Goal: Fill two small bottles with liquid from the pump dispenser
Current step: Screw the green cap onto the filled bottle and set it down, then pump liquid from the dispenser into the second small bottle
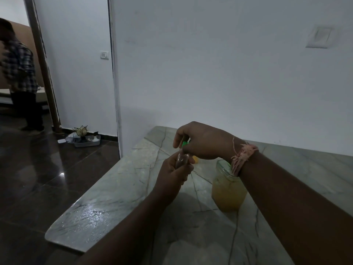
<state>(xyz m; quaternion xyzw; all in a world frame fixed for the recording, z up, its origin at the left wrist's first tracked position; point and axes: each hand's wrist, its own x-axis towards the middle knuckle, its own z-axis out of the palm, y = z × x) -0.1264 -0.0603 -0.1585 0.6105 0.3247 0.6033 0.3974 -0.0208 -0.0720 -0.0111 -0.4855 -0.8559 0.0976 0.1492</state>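
My left hand (172, 174) grips a small clear bottle (181, 161), held tilted above the marble table (118, 190). Right over the bottle's mouth, my right hand (202, 142) curls round a bright green plastic part (185, 144); whether it is a cap or a pump nozzle I cannot tell. A jar of yellow liquid (227, 192) with a green-rimmed top stands on the table under my right wrist. A small yellow object (196, 159) peeks out behind my hands, mostly hidden.
The table's left edge drops to a dark glossy floor (47, 169). A white wall runs behind the table. A plastic tray with odds and ends (87, 141) lies on the floor by the doorway, where a person in a checked shirt (19, 69) stands.
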